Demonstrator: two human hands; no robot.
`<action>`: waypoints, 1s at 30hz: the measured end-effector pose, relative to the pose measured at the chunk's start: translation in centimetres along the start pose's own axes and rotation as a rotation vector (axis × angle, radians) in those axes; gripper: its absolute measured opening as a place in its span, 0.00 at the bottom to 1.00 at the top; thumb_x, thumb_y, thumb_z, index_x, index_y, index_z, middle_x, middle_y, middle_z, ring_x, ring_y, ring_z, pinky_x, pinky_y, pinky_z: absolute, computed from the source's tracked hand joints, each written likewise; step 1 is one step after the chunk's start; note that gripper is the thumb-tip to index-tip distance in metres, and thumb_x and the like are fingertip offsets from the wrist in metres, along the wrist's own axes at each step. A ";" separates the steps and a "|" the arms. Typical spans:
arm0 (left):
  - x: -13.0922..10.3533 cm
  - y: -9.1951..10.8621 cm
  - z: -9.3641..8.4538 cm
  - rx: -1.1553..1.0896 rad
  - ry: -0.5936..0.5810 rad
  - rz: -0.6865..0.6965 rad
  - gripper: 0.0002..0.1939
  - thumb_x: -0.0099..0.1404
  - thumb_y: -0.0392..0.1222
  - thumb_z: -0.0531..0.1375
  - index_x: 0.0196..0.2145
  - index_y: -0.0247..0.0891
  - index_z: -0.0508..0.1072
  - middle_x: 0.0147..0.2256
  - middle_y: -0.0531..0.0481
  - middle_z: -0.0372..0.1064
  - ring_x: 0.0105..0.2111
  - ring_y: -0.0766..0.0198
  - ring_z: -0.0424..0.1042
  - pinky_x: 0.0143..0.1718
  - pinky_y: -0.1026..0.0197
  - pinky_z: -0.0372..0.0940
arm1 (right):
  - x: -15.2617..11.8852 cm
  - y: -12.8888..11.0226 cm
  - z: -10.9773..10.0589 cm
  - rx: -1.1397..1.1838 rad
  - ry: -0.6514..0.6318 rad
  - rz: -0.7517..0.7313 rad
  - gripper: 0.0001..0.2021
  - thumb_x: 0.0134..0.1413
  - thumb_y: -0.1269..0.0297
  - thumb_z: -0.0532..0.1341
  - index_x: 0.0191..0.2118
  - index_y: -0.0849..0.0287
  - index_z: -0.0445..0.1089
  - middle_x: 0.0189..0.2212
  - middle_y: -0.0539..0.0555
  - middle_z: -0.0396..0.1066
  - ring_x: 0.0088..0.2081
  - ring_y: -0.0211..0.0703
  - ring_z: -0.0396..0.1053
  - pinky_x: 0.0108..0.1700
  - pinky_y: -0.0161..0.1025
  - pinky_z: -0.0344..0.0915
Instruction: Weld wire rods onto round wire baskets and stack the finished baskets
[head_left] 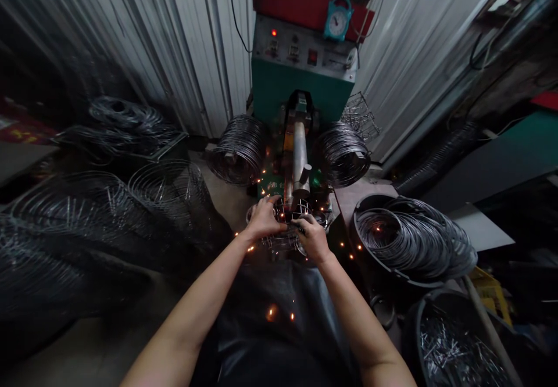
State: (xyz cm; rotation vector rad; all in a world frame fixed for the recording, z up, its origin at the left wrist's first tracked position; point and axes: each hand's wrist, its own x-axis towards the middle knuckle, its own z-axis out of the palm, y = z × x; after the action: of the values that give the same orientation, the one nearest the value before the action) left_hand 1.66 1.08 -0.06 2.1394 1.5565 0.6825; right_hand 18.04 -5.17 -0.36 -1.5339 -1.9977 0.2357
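Observation:
A wire basket frame (283,242) of thin metal rods sits under the electrode arm (300,154) of a green spot welder (300,85). Orange sparks fly out around it. My left hand (265,218) is closed on the frame's left side, thumb pointing inward. My right hand (311,235) is closed at the frame's right side, fingers bent near the electrode tip; whether it pinches a separate wire I cannot make out. The weld point itself is partly hidden by the hands and the arm.
Bundles of wire rings (242,149) hang left and right of the welder. A black tub (361,247) of wire rings stands at right, with a bucket of short rods (449,340) below it. Wire baskets (170,195) are heaped at left. A blue clock (338,20) sits on the machine.

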 end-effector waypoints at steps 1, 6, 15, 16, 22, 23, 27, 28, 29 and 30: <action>0.0 0.0 -0.1 0.009 0.006 0.002 0.43 0.39 0.46 0.67 0.55 0.38 0.60 0.49 0.42 0.63 0.49 0.48 0.63 0.50 0.51 0.60 | 0.0 -0.1 -0.1 -0.024 -0.013 0.002 0.10 0.54 0.71 0.59 0.41 0.55 0.72 0.42 0.55 0.69 0.40 0.41 0.70 0.41 0.34 0.66; 0.6 -0.1 -0.1 0.007 -0.033 -0.037 0.44 0.40 0.46 0.67 0.55 0.40 0.59 0.50 0.43 0.62 0.51 0.49 0.62 0.50 0.52 0.59 | 0.7 -0.3 -0.2 -0.144 -0.055 -0.005 0.10 0.55 0.70 0.58 0.41 0.54 0.72 0.42 0.54 0.70 0.38 0.41 0.71 0.38 0.33 0.66; 1.1 -0.6 0.2 0.002 -0.036 -0.003 0.45 0.39 0.48 0.68 0.55 0.39 0.60 0.49 0.42 0.62 0.50 0.48 0.62 0.50 0.51 0.59 | -1.2 -0.1 0.6 0.111 0.126 0.027 0.12 0.52 0.68 0.58 0.44 0.56 0.69 0.42 0.56 0.69 0.41 0.43 0.69 0.44 0.38 0.66; 1.3 -0.6 0.1 0.001 -0.031 -0.004 0.45 0.39 0.49 0.69 0.55 0.39 0.60 0.50 0.42 0.62 0.51 0.48 0.62 0.50 0.50 0.59 | -1.9 0.2 0.7 0.178 0.167 0.070 0.14 0.51 0.67 0.59 0.45 0.56 0.68 0.42 0.56 0.69 0.42 0.44 0.69 0.45 0.39 0.66; 2.5 -0.4 -0.6 -0.015 -0.048 -0.034 0.45 0.40 0.47 0.68 0.56 0.36 0.59 0.51 0.39 0.60 0.52 0.48 0.60 0.51 0.50 0.58 | -8.4 4.6 2.4 0.516 0.244 0.522 0.14 0.51 0.61 0.55 0.42 0.60 0.66 0.37 0.57 0.72 0.38 0.46 0.70 0.42 0.43 0.67; 2.6 -0.3 -0.6 -0.017 -0.051 -0.036 0.45 0.40 0.48 0.68 0.56 0.36 0.59 0.51 0.39 0.60 0.53 0.48 0.60 0.51 0.49 0.58 | -9.7 5.5 2.9 0.533 0.244 0.555 0.14 0.51 0.61 0.54 0.43 0.60 0.66 0.36 0.57 0.72 0.38 0.46 0.70 0.42 0.43 0.67; 2.6 -0.1 -0.6 0.001 -0.056 -0.037 0.44 0.41 0.49 0.68 0.55 0.38 0.59 0.51 0.39 0.61 0.52 0.48 0.60 0.50 0.48 0.58 | -14.2 7.9 4.7 0.510 0.263 0.589 0.16 0.50 0.59 0.55 0.46 0.58 0.64 0.37 0.56 0.72 0.39 0.46 0.70 0.44 0.45 0.66; 2.6 -0.2 -0.6 0.010 -0.056 -0.036 0.44 0.41 0.49 0.68 0.55 0.38 0.59 0.51 0.40 0.61 0.52 0.48 0.60 0.50 0.48 0.58 | -14.7 8.1 5.0 0.518 0.273 0.598 0.16 0.49 0.59 0.57 0.44 0.58 0.65 0.36 0.55 0.72 0.38 0.46 0.70 0.44 0.45 0.65; 2.6 -0.2 -0.5 0.017 -0.054 -0.034 0.44 0.41 0.49 0.68 0.55 0.38 0.60 0.51 0.40 0.61 0.52 0.48 0.60 0.50 0.48 0.58 | -15.0 8.2 5.1 0.545 0.288 0.616 0.14 0.48 0.58 0.58 0.41 0.57 0.65 0.34 0.54 0.72 0.37 0.45 0.70 0.44 0.45 0.66; 2.7 -0.2 -0.5 0.021 -0.052 -0.032 0.44 0.41 0.49 0.68 0.55 0.38 0.60 0.51 0.40 0.61 0.52 0.48 0.60 0.49 0.48 0.59 | -15.0 8.2 5.2 0.601 0.315 0.643 0.13 0.47 0.57 0.59 0.39 0.57 0.66 0.32 0.53 0.72 0.35 0.44 0.70 0.42 0.43 0.66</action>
State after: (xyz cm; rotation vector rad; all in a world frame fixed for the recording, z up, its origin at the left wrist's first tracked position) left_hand 1.85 3.71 0.61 2.1249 1.5733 0.5975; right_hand 24.15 -15.34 -13.75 -1.6186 -1.0092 0.7255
